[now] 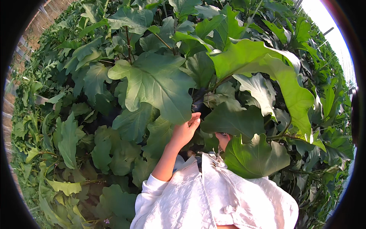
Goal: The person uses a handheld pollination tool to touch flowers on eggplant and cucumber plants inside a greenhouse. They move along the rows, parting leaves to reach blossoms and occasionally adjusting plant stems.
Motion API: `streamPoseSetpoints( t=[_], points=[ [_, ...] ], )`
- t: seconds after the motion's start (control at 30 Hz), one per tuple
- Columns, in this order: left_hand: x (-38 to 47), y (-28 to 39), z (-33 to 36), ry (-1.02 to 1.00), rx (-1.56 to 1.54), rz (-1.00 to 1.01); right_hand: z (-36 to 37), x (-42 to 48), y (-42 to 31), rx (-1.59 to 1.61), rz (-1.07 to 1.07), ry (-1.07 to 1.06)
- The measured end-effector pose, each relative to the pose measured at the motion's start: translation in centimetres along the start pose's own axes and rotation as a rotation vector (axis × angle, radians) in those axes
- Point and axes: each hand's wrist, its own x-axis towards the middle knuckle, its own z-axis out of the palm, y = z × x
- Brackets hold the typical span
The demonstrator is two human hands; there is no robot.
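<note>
My left hand [186, 130] reaches up among eggplant leaves, its fingers bent and close together at the lower tip of a broad lobed leaf [160, 84]. Part of its grip is turned from view, so I cannot tell whether it holds anything. Just past the fingertips is a dark gap with a small pale purple flower [194, 106]. My right hand [223, 140] is lower and to the right, mostly covered by a dark green leaf [234, 120] and a sunlit leaf [256, 157]. A small dark object [223, 133] shows at its fingers, too hidden to name.
Dense eggplant foliage surrounds both hands. A large bright leaf [266, 60] arches over the right side, and a stem [281, 136] runs below it. Dry ground [33, 34] shows at the upper left. My white top [183, 200] fills the lower middle.
</note>
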Motion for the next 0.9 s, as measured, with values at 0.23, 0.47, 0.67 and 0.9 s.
streamPoseSetpoints(
  t=[0.23,0.47,0.67,0.9],
  points=[
    [4.6,-2.2,-2.4,-0.191,0.054,0.189,1.1,-0.4,-2.9,0.251,0.242,0.048],
    [8.0,-6.7,-9.1,-0.603,-0.503,0.05,4.4,-1.3,-4.8,0.416,0.282,0.219],
    [8.0,-8.6,-12.0,-0.332,0.774,0.512,6.0,-2.2,-5.6,0.137,0.121,0.267],
    [8.6,-5.1,-12.2,-0.532,0.717,0.336,6.8,-2.7,-5.5,0.364,0.256,0.231]
  ],
)
